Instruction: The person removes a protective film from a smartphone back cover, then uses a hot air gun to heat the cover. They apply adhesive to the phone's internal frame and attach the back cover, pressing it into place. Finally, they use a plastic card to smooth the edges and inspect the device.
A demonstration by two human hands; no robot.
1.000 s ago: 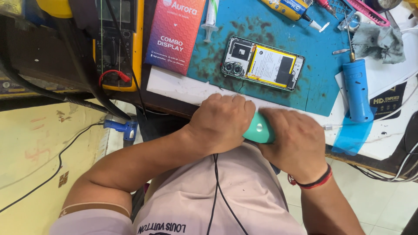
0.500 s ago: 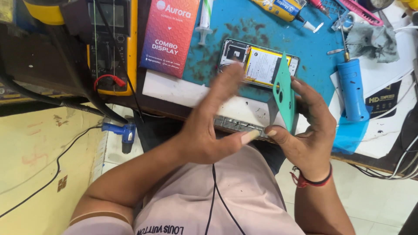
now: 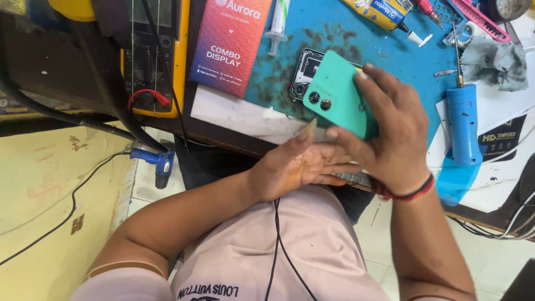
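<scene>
Teal-green plastic marks the phone back cover point(image 3: 337, 100), which is held in the right hand point(image 3: 390, 134); the grip is closed around its right edge, thumb below and fingers spread over the top, so that the cover is tilted above the blue mat point(image 3: 390, 61) on the worktop point(image 3: 234, 114). Two round camera openings are seen near its lower left corner. Partly hidden beneath the cover, an opened phone point(image 3: 304, 72) is laid flat on the mat. The left hand point(image 3: 295, 164) is held open, palm up, just below the cover, its fingertips near the right thumb; nothing is gripped by it. A blue handheld tool point(image 3: 463, 125) is laid to the right, a red-blue box point(image 3: 231, 44) to the left, beside a yellow multimeter point(image 3: 153, 56)
</scene>
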